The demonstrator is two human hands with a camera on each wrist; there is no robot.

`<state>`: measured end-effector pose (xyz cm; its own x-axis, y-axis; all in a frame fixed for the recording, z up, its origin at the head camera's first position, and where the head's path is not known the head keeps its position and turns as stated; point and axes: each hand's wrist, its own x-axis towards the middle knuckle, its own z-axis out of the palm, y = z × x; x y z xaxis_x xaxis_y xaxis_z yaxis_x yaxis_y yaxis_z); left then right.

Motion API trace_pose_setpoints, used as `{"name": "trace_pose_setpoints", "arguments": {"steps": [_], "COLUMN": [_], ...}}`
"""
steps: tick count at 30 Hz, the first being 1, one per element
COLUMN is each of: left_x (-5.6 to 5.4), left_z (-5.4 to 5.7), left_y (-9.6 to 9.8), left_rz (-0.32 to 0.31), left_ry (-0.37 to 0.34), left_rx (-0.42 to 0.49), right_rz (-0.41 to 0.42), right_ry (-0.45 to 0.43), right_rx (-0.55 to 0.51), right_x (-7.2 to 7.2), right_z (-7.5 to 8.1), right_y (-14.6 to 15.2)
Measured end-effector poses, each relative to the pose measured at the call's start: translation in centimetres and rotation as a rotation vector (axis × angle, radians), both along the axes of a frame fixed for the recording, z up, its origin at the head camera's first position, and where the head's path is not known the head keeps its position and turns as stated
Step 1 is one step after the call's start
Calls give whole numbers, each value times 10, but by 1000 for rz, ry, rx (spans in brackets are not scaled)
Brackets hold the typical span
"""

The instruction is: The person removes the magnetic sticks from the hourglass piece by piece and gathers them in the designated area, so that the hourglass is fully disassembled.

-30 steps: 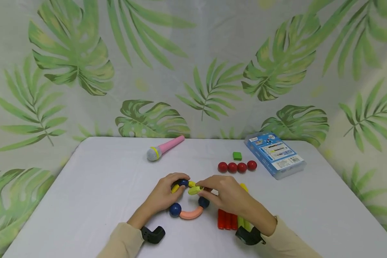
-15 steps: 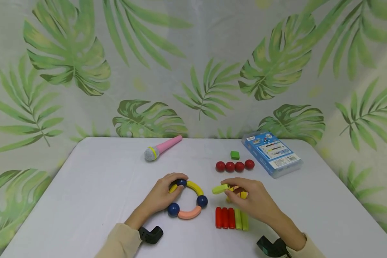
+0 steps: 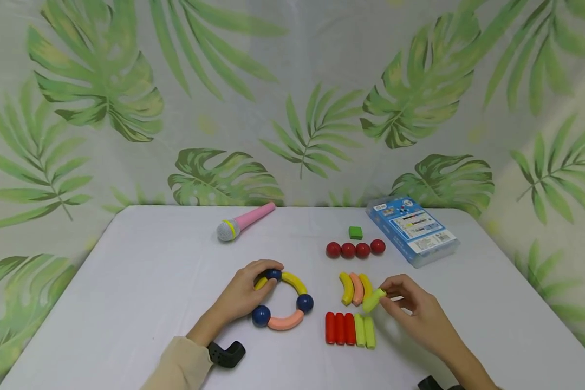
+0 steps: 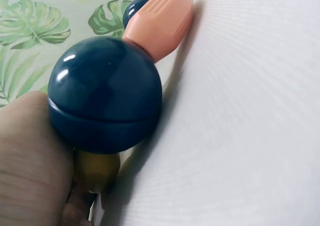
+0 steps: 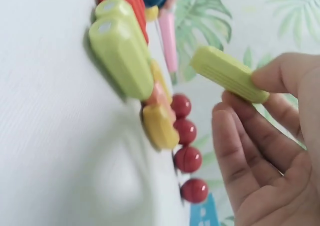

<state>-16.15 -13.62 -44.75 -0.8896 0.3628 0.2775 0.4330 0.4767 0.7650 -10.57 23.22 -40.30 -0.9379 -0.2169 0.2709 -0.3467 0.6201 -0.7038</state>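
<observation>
A ring of dark blue balls joined by curved yellow and salmon rods lies on the white table. My left hand (image 3: pixel 239 295) grips its far left side, fingers curled over a blue ball (image 3: pixel 273 274) and partly hiding a yellow rod. Close up in the left wrist view are the near blue ball (image 4: pixel 105 95) and the salmon curved rod (image 4: pixel 162 23). Between thumb and fingertips, my right hand (image 3: pixel 416 311) pinches a short light green rod (image 5: pixel 227 75). It is held tilted, overlapping the end of a yellow curved rod (image 3: pixel 365 285) in the head view.
Three red rods (image 3: pixel 339 328) and two light green rods (image 3: pixel 369 331) lie side by side. Behind them are more curved rods (image 3: pixel 357 290), several red balls (image 3: pixel 348 249) and a green block (image 3: pixel 355 233). A pink toy microphone (image 3: pixel 246 221) and blue box (image 3: pixel 414 230) sit farther back.
My right hand has moved right, away from the ring, carrying the light green rod to beside the curved rods. My left hand keeps its grip on the ring.
</observation>
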Motion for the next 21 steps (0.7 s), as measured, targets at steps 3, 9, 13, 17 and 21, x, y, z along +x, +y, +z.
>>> {"name": "trace_pose_setpoints", "arguments": {"steps": [3, 9, 13, 17, 21], "left_x": [1, -1, -1, -1, -2], "left_z": [0, 1, 1, 1, -1], "left_y": [0, -1, -1, 0, 0], "left_rz": [0, 8, 13, 7, 4], "left_ry": [-11, 5, 0, -12, -19], "left_rx": [-7, -1, -7, -9, -10], "right_rz": [11, 62, 64, 77, 93], "right_ry": [-34, -120, -273, -410, -453], "right_rx": [9, 41, 95, 128, 132], "right_x": [2, -4, -7, -7, -5], "right_z": [-4, 0, 1, -3, -7], "right_y": [9, 21, 24, 22, 18]}}
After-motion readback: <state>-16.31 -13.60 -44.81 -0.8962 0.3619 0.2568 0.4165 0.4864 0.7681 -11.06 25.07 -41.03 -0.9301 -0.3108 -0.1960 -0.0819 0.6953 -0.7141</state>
